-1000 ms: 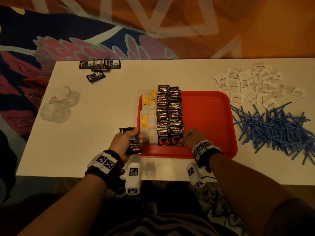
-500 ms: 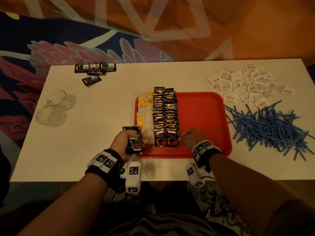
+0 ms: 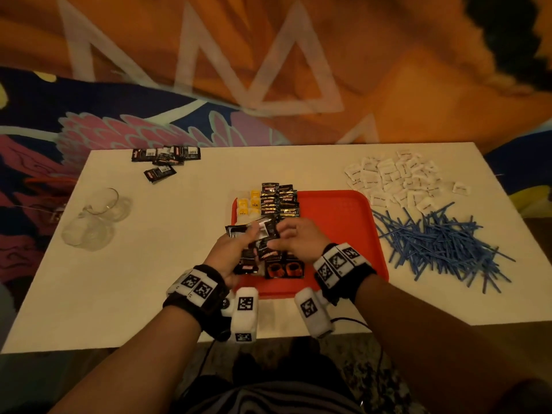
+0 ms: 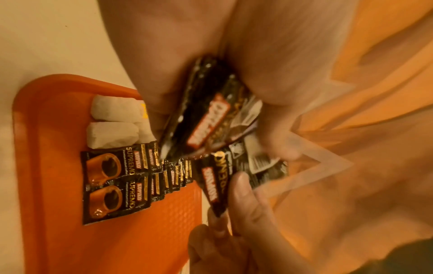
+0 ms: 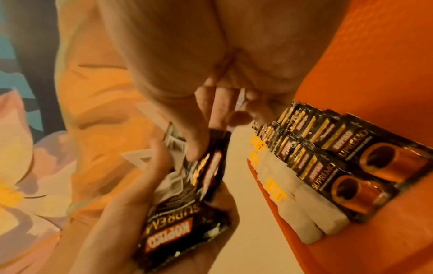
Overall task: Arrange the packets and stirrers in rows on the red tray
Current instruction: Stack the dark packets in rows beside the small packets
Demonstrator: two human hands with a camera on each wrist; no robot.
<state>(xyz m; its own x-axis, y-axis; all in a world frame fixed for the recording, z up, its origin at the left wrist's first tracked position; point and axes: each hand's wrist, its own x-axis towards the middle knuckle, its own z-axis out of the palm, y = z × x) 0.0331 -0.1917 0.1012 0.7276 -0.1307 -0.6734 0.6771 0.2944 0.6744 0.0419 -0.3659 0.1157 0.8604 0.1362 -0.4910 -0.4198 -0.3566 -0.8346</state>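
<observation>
While the left hand [image 3: 230, 255] grips a stack [image 3: 254, 249] of black coffee packets above the tray's [image 3: 337, 222] near-left corner, the right hand [image 3: 294, 243] pinches the top packet [image 4: 212, 187] to draw it off. The step in hand looks like extending the coffee rows [image 3: 279, 201], which run from the tray's far edge to its near edge beside the tea bags [image 3: 248, 204]. The next move calls for laying that packet flat, edge against the last row. The tray's right half is bare; sugar packets [image 3: 394, 177] and stirrers [image 3: 439, 246] wait by the table's [image 3: 179, 204] right edge.
</observation>
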